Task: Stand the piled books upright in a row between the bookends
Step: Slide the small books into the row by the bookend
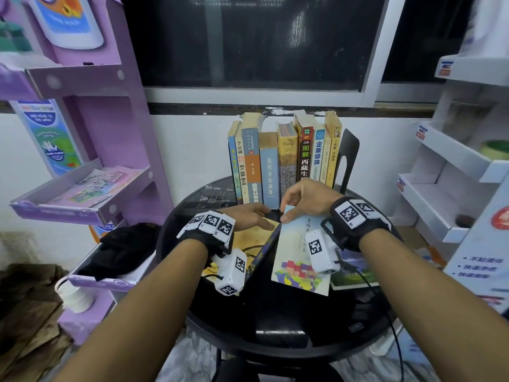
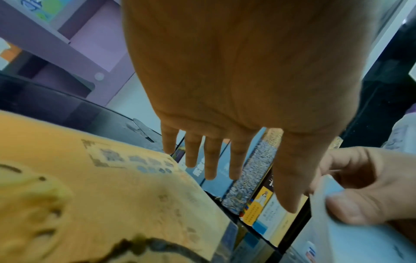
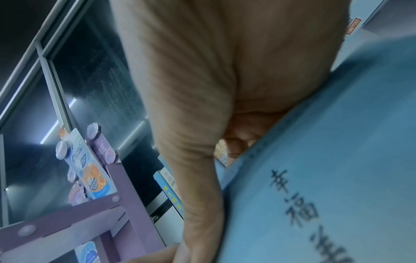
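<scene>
A row of upright books (image 1: 283, 158) stands at the back of the round black table (image 1: 275, 312), with a black bookend (image 1: 348, 155) at its right end; the left bookend is hidden. My right hand (image 1: 285, 212) pinches the far corner of a light blue book (image 1: 297, 249), which tilts up off a green-covered book (image 1: 355, 274). In the right wrist view the thumb (image 3: 198, 178) lies on that blue cover (image 3: 337, 160). My left hand (image 1: 268, 217) reaches with straight fingers (image 2: 211, 160) over a yellow book (image 1: 256, 238) lying flat, and holds nothing.
A purple display shelf (image 1: 104, 133) stands close on the left, with a black cloth (image 1: 124, 252) and a white cup (image 1: 77, 299) on its lower tiers. White shelves (image 1: 454, 188) stand on the right. A dark window (image 1: 261, 42) and a wall are behind the row.
</scene>
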{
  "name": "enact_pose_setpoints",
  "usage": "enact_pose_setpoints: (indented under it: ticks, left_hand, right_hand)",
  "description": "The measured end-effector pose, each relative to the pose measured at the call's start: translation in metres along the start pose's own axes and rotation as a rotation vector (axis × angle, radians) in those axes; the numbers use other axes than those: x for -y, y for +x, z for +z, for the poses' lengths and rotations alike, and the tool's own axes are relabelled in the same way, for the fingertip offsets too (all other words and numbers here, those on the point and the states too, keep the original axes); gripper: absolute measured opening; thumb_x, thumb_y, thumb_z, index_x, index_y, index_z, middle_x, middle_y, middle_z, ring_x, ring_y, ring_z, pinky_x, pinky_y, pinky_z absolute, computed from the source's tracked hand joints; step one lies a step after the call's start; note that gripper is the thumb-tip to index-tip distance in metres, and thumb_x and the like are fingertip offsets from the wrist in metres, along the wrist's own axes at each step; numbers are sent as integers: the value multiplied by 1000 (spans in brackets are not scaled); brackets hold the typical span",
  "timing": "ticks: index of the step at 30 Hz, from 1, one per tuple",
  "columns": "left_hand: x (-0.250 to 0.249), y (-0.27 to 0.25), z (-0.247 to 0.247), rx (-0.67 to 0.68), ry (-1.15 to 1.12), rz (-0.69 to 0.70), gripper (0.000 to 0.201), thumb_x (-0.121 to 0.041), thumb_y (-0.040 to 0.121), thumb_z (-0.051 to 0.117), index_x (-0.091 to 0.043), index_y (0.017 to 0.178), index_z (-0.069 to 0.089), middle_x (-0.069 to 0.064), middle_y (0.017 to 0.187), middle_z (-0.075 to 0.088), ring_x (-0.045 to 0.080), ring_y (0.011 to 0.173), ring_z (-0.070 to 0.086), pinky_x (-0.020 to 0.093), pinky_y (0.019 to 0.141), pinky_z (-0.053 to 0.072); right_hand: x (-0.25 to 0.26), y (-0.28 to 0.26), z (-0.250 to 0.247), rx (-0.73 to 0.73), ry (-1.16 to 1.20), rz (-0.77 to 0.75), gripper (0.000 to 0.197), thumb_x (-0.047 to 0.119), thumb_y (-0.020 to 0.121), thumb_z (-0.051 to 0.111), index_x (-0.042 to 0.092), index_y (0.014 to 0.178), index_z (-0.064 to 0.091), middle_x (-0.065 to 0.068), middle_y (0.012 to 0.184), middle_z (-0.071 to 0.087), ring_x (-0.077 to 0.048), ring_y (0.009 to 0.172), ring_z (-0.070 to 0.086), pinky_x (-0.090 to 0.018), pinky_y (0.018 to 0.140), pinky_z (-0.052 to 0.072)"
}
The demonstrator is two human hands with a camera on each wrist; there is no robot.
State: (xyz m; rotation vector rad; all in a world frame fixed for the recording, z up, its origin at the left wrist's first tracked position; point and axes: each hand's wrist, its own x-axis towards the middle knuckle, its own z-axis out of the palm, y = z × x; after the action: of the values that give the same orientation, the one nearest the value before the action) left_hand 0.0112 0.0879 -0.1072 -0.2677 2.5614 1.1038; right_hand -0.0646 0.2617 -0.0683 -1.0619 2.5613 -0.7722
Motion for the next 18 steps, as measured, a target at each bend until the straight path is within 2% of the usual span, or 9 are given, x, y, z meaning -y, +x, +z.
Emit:
enact_pose_setpoints:
  ticks: [2, 4, 6, 8, 10, 12, 15, 18]
  left_hand:
    - [-4, 2, 2, 19, -31, 44, 83, -56, 68, 72, -27, 140, 43, -3, 139, 50, 19, 132, 43, 39, 113, 28]
    - [-5, 6, 2, 32, -63, 60, 93, -62, 55, 74, -28, 137, 45, -6, 131, 57, 17, 125, 49, 39, 108, 34]
    - [-8, 4, 3, 37, -123, 85, 85, -54, 63, 76, -26, 137, 44, -5, 124, 60, 19, 120, 52, 38, 100, 41]
    - [-10, 4, 5, 33, -209, 131, 67, -36, 78, 74, -22, 136, 45, 0, 118, 63, 23, 114, 58, 42, 98, 46]
    - [-12, 5, 7, 22, -292, 182, 46, -19, 86, 70, -18, 128, 52, 4, 115, 67, 26, 107, 64, 43, 92, 52]
    - [-14, 6, 8, -16, -341, 242, 33, -11, 88, 66, -17, 119, 57, 6, 111, 69, 25, 99, 68, 41, 85, 56]
    - [-16, 9, 9, -95, -379, 322, 23, -6, 88, 65, -19, 107, 62, 5, 103, 71, 21, 89, 70, 40, 83, 56]
    - [-16, 12, 9, -148, -436, 358, 26, 0, 88, 63, -21, 102, 62, 4, 97, 72, 20, 84, 71, 41, 83, 56]
  right_hand:
    - [2, 1, -4, -33, 42, -16, 23, 22, 65, 88, 15, 83, 75, 19, 67, 64, 13, 60, 56, -11, 60, 37]
    - [4, 2, -7, -81, 71, -36, 25, 21, 65, 88, 12, 84, 75, 22, 65, 59, 12, 60, 54, -8, 59, 36]
    - [7, 2, -11, -124, 101, -56, 26, 21, 65, 88, 12, 86, 74, 24, 67, 55, 10, 62, 51, -6, 57, 34]
    - [11, 1, -14, -160, 128, -68, 27, 20, 66, 87, 12, 88, 73, 22, 71, 56, 8, 65, 52, -11, 59, 36]
    - [13, 0, -18, -215, 160, -69, 29, 21, 66, 87, 12, 89, 72, 18, 73, 58, 7, 66, 54, -13, 59, 39]
    - [15, 0, -21, -276, 172, -68, 30, 24, 65, 88, 14, 88, 72, 16, 72, 59, 5, 66, 54, -15, 59, 40]
    - [16, 1, -23, -322, 191, -63, 30, 28, 62, 90, 17, 84, 72, 12, 70, 60, 1, 66, 54, -19, 60, 40]
    - [17, 0, -27, -336, 215, -63, 29, 27, 64, 89, 19, 85, 70, 10, 70, 59, -4, 67, 54, -22, 63, 42]
